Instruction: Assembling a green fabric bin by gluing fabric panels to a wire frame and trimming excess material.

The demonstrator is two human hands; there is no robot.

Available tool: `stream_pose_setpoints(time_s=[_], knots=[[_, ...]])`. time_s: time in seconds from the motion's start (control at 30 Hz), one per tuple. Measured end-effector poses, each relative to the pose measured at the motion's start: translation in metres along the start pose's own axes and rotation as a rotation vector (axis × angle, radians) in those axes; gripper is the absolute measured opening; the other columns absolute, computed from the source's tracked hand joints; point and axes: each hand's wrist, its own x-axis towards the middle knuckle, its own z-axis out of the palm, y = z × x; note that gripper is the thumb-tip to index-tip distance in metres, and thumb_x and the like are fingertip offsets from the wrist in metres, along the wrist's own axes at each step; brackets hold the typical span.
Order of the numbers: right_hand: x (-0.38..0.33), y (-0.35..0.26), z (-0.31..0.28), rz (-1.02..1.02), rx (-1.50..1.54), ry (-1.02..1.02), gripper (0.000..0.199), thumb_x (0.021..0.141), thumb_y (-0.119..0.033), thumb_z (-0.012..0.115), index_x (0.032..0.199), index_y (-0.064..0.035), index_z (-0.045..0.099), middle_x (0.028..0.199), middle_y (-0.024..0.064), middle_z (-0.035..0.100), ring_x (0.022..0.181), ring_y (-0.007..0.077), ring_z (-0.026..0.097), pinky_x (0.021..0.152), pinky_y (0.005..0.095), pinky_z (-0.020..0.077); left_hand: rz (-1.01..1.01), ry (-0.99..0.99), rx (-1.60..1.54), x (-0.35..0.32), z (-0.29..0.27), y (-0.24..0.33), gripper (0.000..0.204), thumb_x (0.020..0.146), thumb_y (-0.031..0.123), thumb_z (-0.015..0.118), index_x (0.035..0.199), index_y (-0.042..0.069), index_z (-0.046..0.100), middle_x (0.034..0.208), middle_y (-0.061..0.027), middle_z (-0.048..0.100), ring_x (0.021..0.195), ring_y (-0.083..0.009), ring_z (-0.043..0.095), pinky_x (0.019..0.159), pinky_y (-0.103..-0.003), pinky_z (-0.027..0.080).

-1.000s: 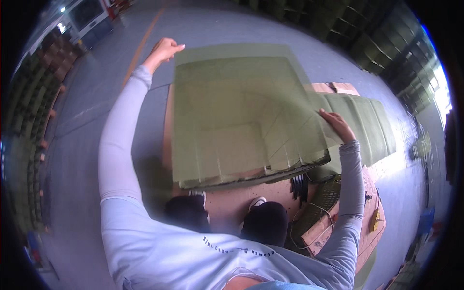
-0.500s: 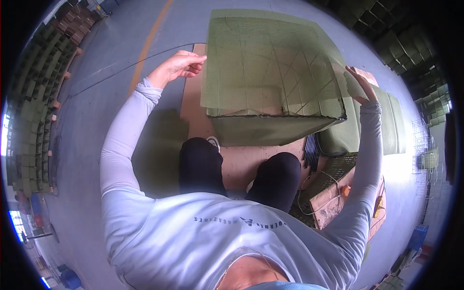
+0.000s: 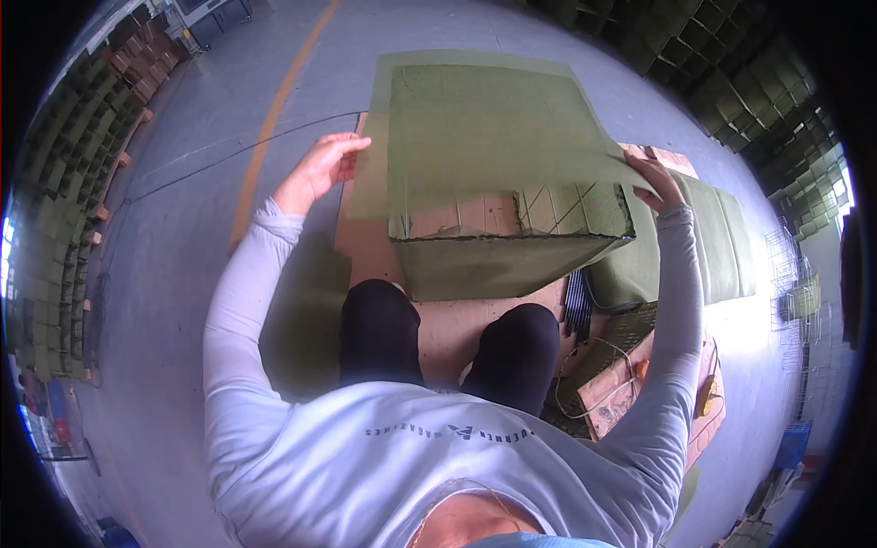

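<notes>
While both hands grip green sheet [image 3: 475, 128] edges | left hand [image 3: 320, 169] | right hand [image 3: 653, 178]

A grey concrete floor [image 3: 219, 237] fills most of the frame, smooth and faintly glossy. An orange line [image 3: 274, 128] runs across it from the upper middle down toward the left, and a thin dark cable [image 3: 228, 157] crosses the line. Along the left edge stand rows of stacked green crates [image 3: 55, 210], with brown boxes [image 3: 137, 68] in the upper left. More green stacks [image 3: 731, 64] fill the upper right. Bright daylight [image 3: 836, 196] enters at the right edge. A blue bin [image 3: 790, 443] sits at lower right.
</notes>
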Motion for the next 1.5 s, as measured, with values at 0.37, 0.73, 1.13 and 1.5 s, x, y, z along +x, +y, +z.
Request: stream_pose_setpoints(time_s=[0.37,0.73,1.13,1.5], knots=[[-0.024,-0.009,0.000,0.456,0.190,0.114,0.042,0.088,-0.036,0.066,0.105,0.0027,0.066,0.081,0.0007,0.065,0.064,0.0071,0.058,0.060,0.0201,0.0474,-0.009,0.078,0.025,0.000,0.021,-0.014,0.023,0.084,0.027,0.069,0.098,0.010,0.061,0.085,0.0004,0.066,0.074,-0.0096,0.063,0.067,-0.024,0.051],[-0.044,-0.020,0.007,0.433,0.327,0.180,0.033,0.087,-0.032,0.068,0.096,-0.0004,0.066,0.074,-0.0022,0.060,0.060,0.0040,0.053,0.054,0.0194,0.0434,0.011,-0.055,-0.066,-0.002,0.016,-0.021,0.013,0.089,0.025,0.065,0.086,0.014,0.061,0.081,0.0030,0.066,0.070,-0.0058,0.063,0.061,-0.021,0.053],[-0.053,-0.017,0.007,0.482,0.353,0.197,0.028,0.089,-0.029,0.067,0.097,-0.0019,0.065,0.075,-0.0071,0.055,0.061,0.0011,0.049,0.054,0.0177,0.0406,0.012,-0.005,-0.087,-0.004,0.017,-0.027,0.014,0.088,0.026,0.067,0.090,0.013,0.062,0.081,0.0031,0.066,0.070,-0.0053,0.063,0.061,-0.020,0.052],[-0.072,-0.006,0.012,0.446,0.385,0.203,0.029,0.090,-0.031,0.065,0.094,-0.0024,0.064,0.071,-0.0065,0.052,0.059,0.0020,0.047,0.052,0.0184,0.0384,0.029,0.055,0.015,-0.009,0.019,-0.029,0.025,0.088,0.037,0.066,0.086,0.014,0.059,0.075,0.0037,0.062,0.065,-0.0046,0.060,0.059,-0.018,0.048]])
